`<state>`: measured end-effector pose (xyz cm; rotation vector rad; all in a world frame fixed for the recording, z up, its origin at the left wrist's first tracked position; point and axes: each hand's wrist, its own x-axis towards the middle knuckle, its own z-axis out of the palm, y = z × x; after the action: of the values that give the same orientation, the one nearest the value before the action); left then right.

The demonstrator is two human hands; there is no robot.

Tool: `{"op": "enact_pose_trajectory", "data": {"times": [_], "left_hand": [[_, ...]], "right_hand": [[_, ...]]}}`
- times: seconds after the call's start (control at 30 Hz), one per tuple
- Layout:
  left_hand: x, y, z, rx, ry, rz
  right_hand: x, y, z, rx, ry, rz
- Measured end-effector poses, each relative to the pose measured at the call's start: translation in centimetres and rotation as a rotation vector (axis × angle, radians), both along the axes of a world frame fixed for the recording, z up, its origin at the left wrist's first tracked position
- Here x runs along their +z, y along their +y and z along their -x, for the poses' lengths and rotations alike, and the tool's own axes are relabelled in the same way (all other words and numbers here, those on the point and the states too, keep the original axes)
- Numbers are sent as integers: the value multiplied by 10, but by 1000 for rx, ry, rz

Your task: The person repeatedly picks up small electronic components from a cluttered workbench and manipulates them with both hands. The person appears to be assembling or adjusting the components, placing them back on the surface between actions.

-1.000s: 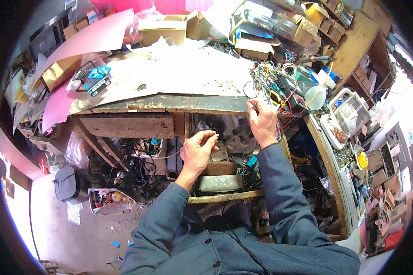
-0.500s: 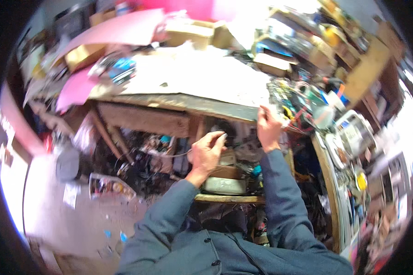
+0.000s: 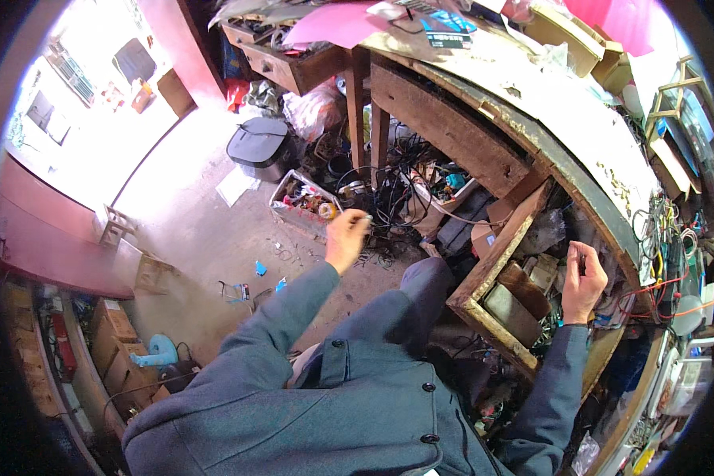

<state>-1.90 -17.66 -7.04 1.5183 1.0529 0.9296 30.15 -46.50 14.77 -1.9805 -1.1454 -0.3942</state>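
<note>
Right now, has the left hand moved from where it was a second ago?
Yes. The left hand has moved left: earlier it appeared over the open drawer; now it shows well clear, beyond its left side.

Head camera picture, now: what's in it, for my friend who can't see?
A person's left hand and right hand, fingers curled, are held apart in a messy workshop. The left is above the floor, the right by an open, cluttered wooden drawer at a workbench.
</note>
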Motion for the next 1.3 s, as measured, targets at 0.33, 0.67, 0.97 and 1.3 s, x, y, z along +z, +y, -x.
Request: {"op": "enact_pose_trajectory", "data": {"times": [0.33,0.67,0.97,1.3], "left_hand": [[-44,174,73,363,777,-361],[23,141,-5,96,176,-127],[223,12,-142,-252,-65,-748],[303,-50,-335,-626,202,-1064]], "right_hand": [[6,-6,4,-11,104,59],[6,-2,5,86,95,25],[6,1,7,123,48,98],[7,-7,1,98,47,138]]}}
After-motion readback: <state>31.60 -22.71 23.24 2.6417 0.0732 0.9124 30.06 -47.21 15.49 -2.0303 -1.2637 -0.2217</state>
